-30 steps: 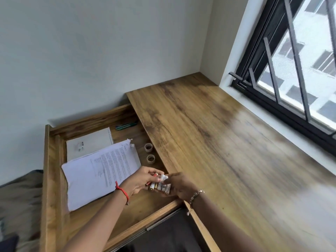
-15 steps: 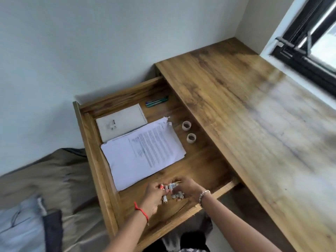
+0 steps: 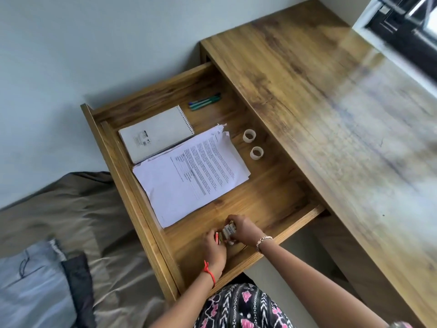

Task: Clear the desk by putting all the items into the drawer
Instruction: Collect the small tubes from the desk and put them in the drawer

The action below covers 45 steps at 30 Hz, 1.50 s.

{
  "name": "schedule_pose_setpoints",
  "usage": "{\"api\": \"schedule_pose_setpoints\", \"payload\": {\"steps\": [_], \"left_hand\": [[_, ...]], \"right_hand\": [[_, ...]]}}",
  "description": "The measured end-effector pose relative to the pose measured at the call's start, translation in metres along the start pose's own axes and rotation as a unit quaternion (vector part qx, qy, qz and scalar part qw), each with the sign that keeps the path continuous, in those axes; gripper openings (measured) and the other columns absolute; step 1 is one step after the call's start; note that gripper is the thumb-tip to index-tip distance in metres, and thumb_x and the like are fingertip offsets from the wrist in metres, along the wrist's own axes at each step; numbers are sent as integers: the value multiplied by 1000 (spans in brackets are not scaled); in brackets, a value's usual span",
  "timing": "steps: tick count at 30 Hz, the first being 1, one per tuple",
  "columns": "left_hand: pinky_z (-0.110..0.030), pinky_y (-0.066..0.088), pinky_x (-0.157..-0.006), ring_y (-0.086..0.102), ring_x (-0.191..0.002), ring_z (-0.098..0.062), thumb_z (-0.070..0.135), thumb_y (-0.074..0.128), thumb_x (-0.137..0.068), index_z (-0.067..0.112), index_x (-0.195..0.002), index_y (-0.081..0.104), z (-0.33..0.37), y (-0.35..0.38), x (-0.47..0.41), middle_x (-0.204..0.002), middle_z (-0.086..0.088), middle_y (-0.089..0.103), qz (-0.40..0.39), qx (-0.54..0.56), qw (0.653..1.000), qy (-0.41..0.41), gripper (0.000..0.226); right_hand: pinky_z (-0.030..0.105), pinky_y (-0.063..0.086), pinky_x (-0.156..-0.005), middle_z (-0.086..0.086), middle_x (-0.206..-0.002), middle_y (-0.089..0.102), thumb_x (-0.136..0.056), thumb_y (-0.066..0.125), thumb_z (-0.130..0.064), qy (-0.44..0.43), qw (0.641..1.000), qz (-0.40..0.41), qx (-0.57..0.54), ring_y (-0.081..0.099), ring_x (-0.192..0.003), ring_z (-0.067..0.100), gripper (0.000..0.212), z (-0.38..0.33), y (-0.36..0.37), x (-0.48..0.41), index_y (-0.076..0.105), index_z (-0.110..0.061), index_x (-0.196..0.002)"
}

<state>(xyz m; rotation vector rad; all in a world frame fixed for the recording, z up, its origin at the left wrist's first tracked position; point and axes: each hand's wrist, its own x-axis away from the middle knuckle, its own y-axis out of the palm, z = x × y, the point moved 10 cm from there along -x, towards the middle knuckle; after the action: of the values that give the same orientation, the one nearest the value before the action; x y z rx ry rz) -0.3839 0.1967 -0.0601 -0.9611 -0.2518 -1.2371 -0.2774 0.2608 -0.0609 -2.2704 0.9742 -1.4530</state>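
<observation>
Several batteries (image 3: 228, 232) are being held low over the near end of the open drawer (image 3: 132, 185). The left hand (image 3: 214, 250) is curling round a red one and the right hand (image 3: 243, 230) is gripping the white-labelled ones beside it. A band of drawer floor is showing between them and the papers (image 3: 196, 171), which are overlapping a spiral notebook (image 3: 156, 133). Two tape rolls (image 3: 249, 135) are sitting near the tabletop (image 3: 331, 114) edge, with pens (image 3: 204, 101) lying by the far wall.

Batteries (image 3: 229, 231) half hidden under right hand (image 3: 243, 230); window (image 3: 406, 31) blurred.
</observation>
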Motion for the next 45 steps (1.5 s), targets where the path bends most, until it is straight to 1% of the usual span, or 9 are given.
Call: {"api": "schedule_pose_setpoints", "payload": {"steps": [3, 8, 14, 20, 23, 29, 38, 41, 45], "left_hand": [[-34, 39, -99, 49, -115, -32, -9, 55, -82, -3, -117, 56, 2, 0, 2, -124, -18, 48, 4, -34, 999, 16, 35], [-45, 42, -101, 47, -118, -35, -9, 60, -78, 0, -115, 54, -3, -1, 3, -126, -17, 44, 11, -52, 999, 14, 39], [-41, 33, -107, 34, -127, -34, -3, 61, -81, 1, -118, 53, -9, -13, 5, -129, -17, 41, 34, -84, 996, -4, 38], [-38, 35, -107, 40, -123, -32, -2, 60, -82, 5, -116, 55, -22, -21, 7, -128, -14, 40, 36, -97, 994, -31, 35], [-40, 37, -107, 41, -125, -31, 3, 63, -82, 9, -126, 48, -18, -14, 8, -131, -12, 36, -6, -123, 992, 1, 48], [-47, 30, -113, 20, -133, -29, 8, 67, -79, 22, -145, 23, -3, 9, 10, -149, -2, 14, -128, -245, 957, 91, 80], [-39, 35, -109, 40, -126, -31, 4, 61, -83, 9, -133, 37, 7, 8, -5, -137, -8, 31, -188, -279, 926, 173, 55], [-35, 40, -102, 48, -119, -30, 11, 64, -83, 4, -128, 40, 11, 4, -13, -133, -12, 34, -234, -295, 905, 199, 51], [-35, 41, -98, 50, -119, -32, 17, 64, -84, 6, -134, 35, 21, -7, -21, -136, -13, 32, -273, -355, 861, 240, 59]], "right_hand": [[22, 43, -77, 12, -115, 58, -80, 58, -5, -22, 1000, 8, 17, 56, -103, 23, 38, 2, -4, 1, 54, -9, -117], [24, 44, -89, 12, -122, 52, -82, 56, -2, -57, 997, 15, 41, 53, -109, 24, 46, 0, -10, 6, 48, -7, -127], [27, 47, -88, 13, -123, 48, -82, 58, -1, -88, 994, -5, 59, 54, -108, 25, 49, -8, -3, 5, 46, -9, -128], [25, 49, -88, 13, -127, 46, -82, 60, -2, -110, 992, -10, 69, 56, -107, 26, 52, -13, 0, 8, 43, -9, -130], [29, 49, -93, 13, -127, 44, -82, 63, -7, -118, 990, -17, 78, 55, -109, 27, 56, -13, 2, 11, 41, -10, -133], [35, 48, -96, 14, -132, 41, -82, 64, -7, -108, 989, -19, 96, 53, -115, 30, 62, -15, 3, 17, 35, -11, -137], [34, 52, -85, 14, -126, 48, -80, 58, 3, -38, 998, 16, 55, 57, -104, 29, 59, -12, 5, 9, 34, -6, -133], [29, 50, -83, 13, -129, 48, -79, 60, 1, 16, 999, 45, 11, 56, -107, 28, 64, -9, 7, 10, 32, -9, -135], [24, 48, -76, 16, -142, 36, -78, 57, 7, 79, 991, 100, -34, 57, -107, 28, 72, -7, 6, 20, 25, -10, -141]]}}
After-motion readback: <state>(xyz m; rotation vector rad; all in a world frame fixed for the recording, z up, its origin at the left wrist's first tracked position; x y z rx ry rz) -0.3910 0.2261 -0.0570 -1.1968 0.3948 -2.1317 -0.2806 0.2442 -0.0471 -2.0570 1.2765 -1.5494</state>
